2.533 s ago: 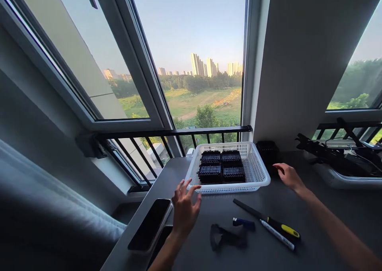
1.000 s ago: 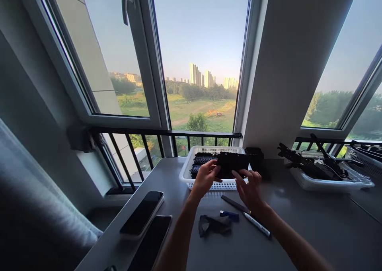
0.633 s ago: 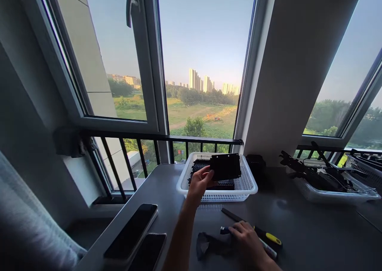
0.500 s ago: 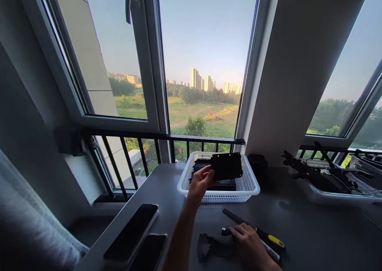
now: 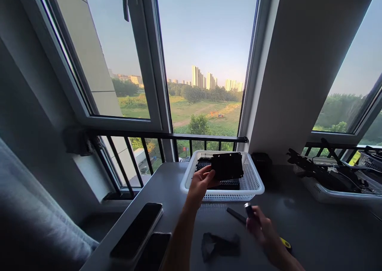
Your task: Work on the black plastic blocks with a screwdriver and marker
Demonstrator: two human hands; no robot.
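Note:
My left hand (image 5: pixel 200 186) is closed on the left edge of a flat black panel (image 5: pixel 227 165) with small notches along its rim. I hold it tilted over a white plastic basket (image 5: pixel 222 197), where more black parts (image 5: pixel 229 184) lie. My right hand (image 5: pixel 262 229), slightly blurred, is raised above the table and grips a slim dark cylinder with a silver tip (image 5: pixel 247 208); its lower end is hidden in my fingers. Behind that hand lies a black flat-bladed tool (image 5: pixel 236 214) with a yellow-marked handle (image 5: pixel 285 244), partly covered. A crumpled dark piece (image 5: pixel 221 245) rests left of it.
Two phone-like slabs (image 5: pixel 139 229) lie at the table's left edge. At the right stands another basket (image 5: pixel 325 195) heaped with black parts and wires. A dark object (image 5: pixel 261 161) sits behind the white basket. A railing (image 5: pixel 205 137) and windows border the back.
My right hand has lifted the slim dark cylinder off the table and turned it upright. My left hand keeps the black panel in nearly the same place. The view has shifted slightly.

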